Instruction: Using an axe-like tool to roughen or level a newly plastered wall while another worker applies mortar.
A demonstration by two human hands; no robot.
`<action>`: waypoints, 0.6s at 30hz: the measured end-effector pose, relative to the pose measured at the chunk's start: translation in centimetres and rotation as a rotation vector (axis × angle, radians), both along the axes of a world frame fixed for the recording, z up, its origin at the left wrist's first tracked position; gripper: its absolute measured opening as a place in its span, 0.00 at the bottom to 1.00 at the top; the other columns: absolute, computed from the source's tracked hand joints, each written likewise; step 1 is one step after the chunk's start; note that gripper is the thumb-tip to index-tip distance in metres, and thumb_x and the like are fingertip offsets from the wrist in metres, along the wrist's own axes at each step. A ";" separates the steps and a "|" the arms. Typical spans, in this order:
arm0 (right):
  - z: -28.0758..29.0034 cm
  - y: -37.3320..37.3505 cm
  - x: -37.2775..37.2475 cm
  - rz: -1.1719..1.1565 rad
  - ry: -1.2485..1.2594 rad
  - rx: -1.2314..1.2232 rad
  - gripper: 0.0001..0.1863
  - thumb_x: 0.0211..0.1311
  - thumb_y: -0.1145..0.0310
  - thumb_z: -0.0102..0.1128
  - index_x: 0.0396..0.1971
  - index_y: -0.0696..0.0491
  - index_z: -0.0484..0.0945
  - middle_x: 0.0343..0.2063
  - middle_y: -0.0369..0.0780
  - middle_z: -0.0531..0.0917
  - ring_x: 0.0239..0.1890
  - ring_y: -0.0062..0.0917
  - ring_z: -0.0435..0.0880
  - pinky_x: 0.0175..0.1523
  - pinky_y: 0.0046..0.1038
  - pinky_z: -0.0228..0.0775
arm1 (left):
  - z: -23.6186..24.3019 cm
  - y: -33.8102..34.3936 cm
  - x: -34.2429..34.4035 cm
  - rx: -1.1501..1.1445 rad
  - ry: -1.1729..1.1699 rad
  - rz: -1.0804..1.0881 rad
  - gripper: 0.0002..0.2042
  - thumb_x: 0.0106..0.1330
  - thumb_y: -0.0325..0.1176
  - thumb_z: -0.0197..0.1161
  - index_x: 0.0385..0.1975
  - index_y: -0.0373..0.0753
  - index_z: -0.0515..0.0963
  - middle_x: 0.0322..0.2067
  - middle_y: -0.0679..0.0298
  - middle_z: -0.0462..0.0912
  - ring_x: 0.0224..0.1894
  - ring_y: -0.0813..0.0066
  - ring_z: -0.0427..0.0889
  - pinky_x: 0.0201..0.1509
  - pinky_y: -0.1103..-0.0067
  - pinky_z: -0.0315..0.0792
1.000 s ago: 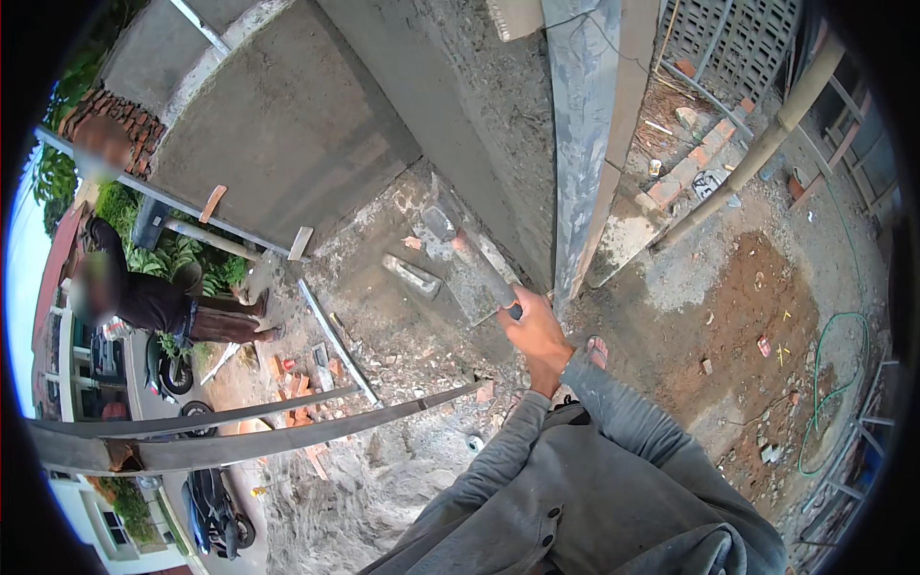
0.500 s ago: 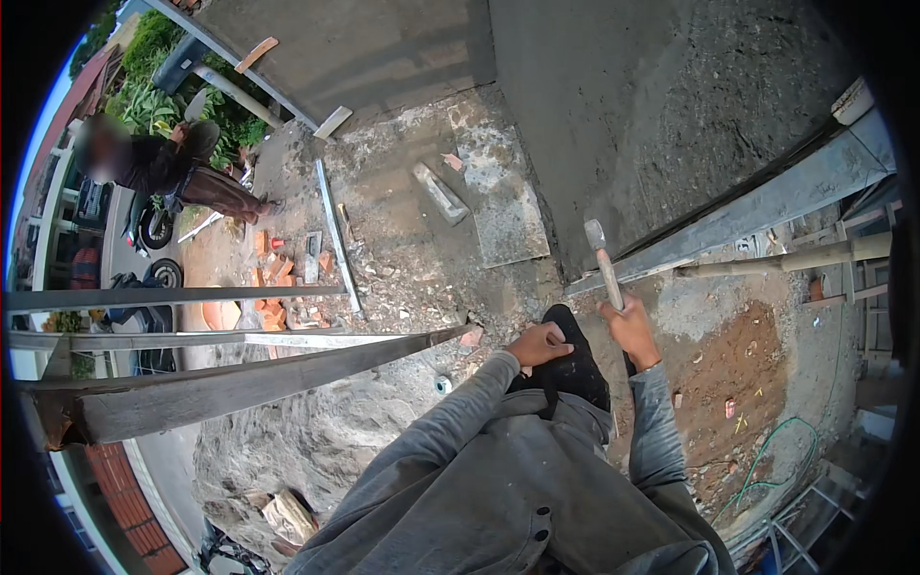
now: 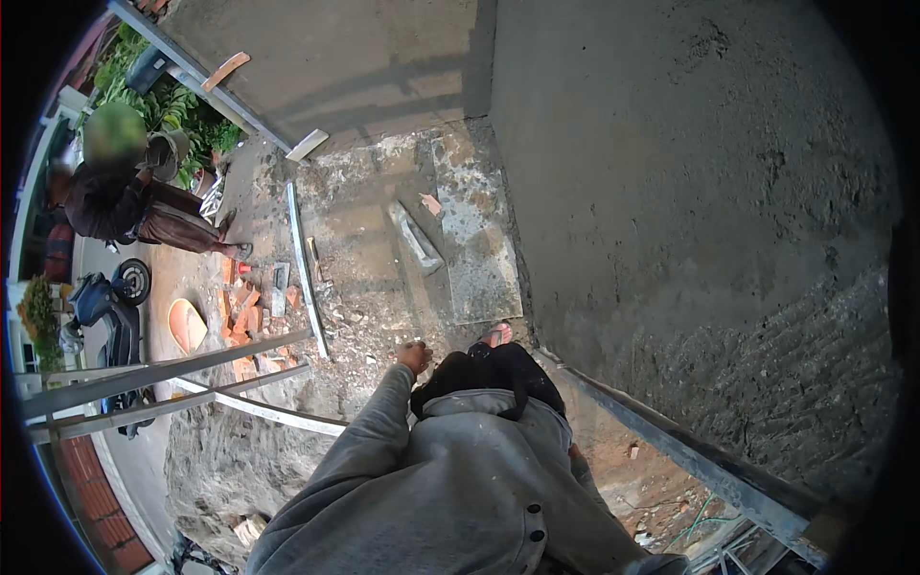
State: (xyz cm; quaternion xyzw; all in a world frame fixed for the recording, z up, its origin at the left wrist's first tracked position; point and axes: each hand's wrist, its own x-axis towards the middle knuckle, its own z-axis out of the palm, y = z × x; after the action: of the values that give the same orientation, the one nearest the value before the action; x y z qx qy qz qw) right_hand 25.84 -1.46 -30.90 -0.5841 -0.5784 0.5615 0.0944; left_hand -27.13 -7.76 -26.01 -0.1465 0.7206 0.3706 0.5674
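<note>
My left hand (image 3: 415,357) hangs beside my left thigh with its fingers curled in, and nothing shows in it. Only a sliver of my right hand (image 3: 575,452) shows at my right hip; its fingers and anything in them are hidden behind my clothes. Ahead of my feet, a long grey float-like piece (image 3: 414,237) lies on the dusty ground. Next to it are a reddish shard (image 3: 431,204) and a speckled slab (image 3: 476,244). One sandalled foot (image 3: 499,333) stands near the slab's close edge. To the right rises a grey plastered wall (image 3: 652,172), rough in its lower part.
Metal bars (image 3: 172,369) cross at the left. A straight rail (image 3: 307,273) lies by a hammer (image 3: 314,259), broken bricks (image 3: 247,311) and an orange basin (image 3: 186,326). A person (image 3: 144,206) holds a bucket (image 3: 166,155) at the far left. A long beam (image 3: 671,446) borders the wall.
I have stepped forward and the view has turned toward the plastered wall. My right hand, which held a wooden-handled tool, has dropped behind my body. My left hand has moved out leftward. The person lifts a bucket.
</note>
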 end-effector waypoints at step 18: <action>5.4 26.5 -40.0 0.639 -0.131 -0.024 0.22 0.49 0.50 0.63 0.34 0.54 0.83 0.31 0.48 0.83 0.37 0.37 0.83 0.42 0.38 0.71 | 3.1 25.9 -10.1 0.408 0.294 -0.804 0.11 0.56 0.39 0.62 0.31 0.37 0.83 0.35 0.52 0.85 0.41 0.57 0.83 0.47 0.67 0.74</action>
State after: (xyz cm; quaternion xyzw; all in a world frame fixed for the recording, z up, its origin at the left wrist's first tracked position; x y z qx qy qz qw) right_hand -14.12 25.04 -25.50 -0.4089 -0.7308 0.5306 -0.1311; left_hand -37.27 18.16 -22.89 0.3125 0.7054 0.2722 0.5749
